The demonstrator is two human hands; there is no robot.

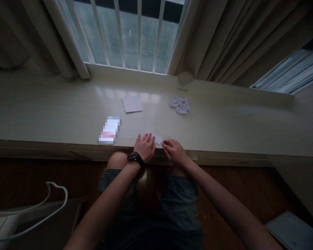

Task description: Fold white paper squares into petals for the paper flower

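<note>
A small piece of white paper lies near the front edge of the pale counter. My left hand, with a dark watch on the wrist, rests flat over the paper's left part, fingers stretched out. At the paper's right corner, my right hand has its thumb and fingers pinched together on the paper. The part of the paper under my left fingers is hidden. Beyond my hands sit a stack of square white paper and a white folded-paper flower shape.
A lit phone, its screen blurred out, lies left of my hands. Curtains and a barred window stand behind the counter. A white cable loops at the lower left. A pale flat object is at the lower right.
</note>
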